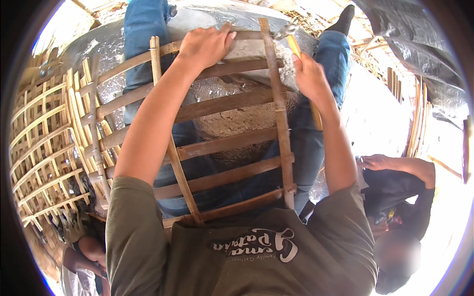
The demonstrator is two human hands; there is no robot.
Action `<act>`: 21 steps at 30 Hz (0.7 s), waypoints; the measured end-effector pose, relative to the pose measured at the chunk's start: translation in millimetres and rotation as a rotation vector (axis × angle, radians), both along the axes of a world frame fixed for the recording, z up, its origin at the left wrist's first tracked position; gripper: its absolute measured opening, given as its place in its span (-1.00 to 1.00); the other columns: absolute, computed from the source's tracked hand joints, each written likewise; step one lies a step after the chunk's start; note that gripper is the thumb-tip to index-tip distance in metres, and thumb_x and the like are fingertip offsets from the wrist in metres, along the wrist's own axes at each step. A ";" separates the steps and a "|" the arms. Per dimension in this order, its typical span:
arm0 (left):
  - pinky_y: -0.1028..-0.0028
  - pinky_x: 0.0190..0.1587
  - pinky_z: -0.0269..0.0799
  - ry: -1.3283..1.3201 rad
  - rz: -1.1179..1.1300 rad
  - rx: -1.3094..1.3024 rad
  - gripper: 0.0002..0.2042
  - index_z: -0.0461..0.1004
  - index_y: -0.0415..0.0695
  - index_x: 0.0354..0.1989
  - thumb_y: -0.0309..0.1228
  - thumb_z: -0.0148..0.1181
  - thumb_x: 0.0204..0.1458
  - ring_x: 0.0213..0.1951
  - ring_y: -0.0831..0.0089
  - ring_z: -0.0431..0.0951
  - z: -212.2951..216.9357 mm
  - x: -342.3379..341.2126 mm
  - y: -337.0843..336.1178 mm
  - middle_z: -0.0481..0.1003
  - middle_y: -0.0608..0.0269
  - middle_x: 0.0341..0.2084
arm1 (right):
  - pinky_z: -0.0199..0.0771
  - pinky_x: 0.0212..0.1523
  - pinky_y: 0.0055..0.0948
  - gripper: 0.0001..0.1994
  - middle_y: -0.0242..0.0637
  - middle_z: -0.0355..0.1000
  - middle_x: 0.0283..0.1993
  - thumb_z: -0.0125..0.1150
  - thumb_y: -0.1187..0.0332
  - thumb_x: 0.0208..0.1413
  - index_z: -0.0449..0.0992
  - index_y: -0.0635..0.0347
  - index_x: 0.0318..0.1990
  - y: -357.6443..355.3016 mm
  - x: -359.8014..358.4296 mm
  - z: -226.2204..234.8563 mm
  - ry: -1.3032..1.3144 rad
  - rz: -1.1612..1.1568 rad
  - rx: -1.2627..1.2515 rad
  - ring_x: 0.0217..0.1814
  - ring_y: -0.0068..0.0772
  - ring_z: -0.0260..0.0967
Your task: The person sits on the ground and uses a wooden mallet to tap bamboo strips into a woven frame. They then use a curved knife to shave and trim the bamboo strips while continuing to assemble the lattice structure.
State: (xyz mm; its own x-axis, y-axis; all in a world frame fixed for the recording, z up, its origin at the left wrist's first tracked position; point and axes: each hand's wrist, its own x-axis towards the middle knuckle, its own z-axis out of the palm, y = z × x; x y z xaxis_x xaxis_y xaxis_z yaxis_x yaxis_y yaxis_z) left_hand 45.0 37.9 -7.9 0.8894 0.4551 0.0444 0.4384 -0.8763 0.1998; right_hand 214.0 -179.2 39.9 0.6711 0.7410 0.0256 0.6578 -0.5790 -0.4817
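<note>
A slatted bamboo frame point(232, 105) lies across my legs, its brown cross slats joined to upright strips. My left hand point(205, 47) is closed over the far bamboo slat point(249, 35), thumb and index finger pointing right. The other fingers are partly hidden behind the hand. My right hand point(311, 76) grips a hammer point(295, 45) by its yellow handle. The metal head is beside the top of the frame's right upright strip point(276, 84), close to the far corner. I cannot tell whether it touches the strip. A nail, if there is one, is too small to make out.
Woven bamboo panels point(44, 143) stand at the left. My jeans-clad legs point(143, 44) stretch out beneath the frame over a grey surface point(98, 49). One person point(400, 197) sits at the right, another point(84, 261) at lower left. Dark sheeting point(419, 39) hangs at the upper right.
</note>
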 end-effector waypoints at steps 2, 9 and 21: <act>0.09 -0.18 0.59 -0.011 -0.002 -0.007 -0.52 0.33 -0.04 0.30 -0.08 -0.32 0.39 -0.35 0.00 0.65 -0.4 2.1 -1.8 0.61 0.01 -0.46 | 0.41 -0.38 -0.02 -0.66 0.13 0.47 -0.44 -0.08 0.21 0.41 0.41 0.36 -0.26 -4.3 6.7 7.2 -0.029 0.042 -0.056 -0.42 0.20 0.48; 0.09 -0.18 0.59 0.035 0.029 -0.035 -0.53 0.31 -0.03 0.31 -0.08 -0.31 0.39 -0.37 0.00 0.64 2.4 0.2 -4.0 0.60 0.00 -0.50 | 0.45 -0.36 -0.05 -0.67 0.16 0.48 -0.39 -0.07 0.21 0.41 0.43 0.35 -0.21 1.5 7.1 3.6 0.059 0.072 -0.128 -0.40 0.16 0.49; 0.03 -0.16 0.57 0.028 0.009 -0.002 -0.53 0.36 0.04 0.27 -0.04 -0.34 0.38 -0.32 -0.08 0.63 1.4 6.4 -1.6 0.61 -0.04 -0.39 | 0.44 -0.29 -0.13 -0.60 0.09 0.46 -0.41 -0.07 0.09 0.40 0.48 0.30 -0.17 -19.4 11.7 -13.1 -0.040 0.032 0.070 -0.40 0.06 0.45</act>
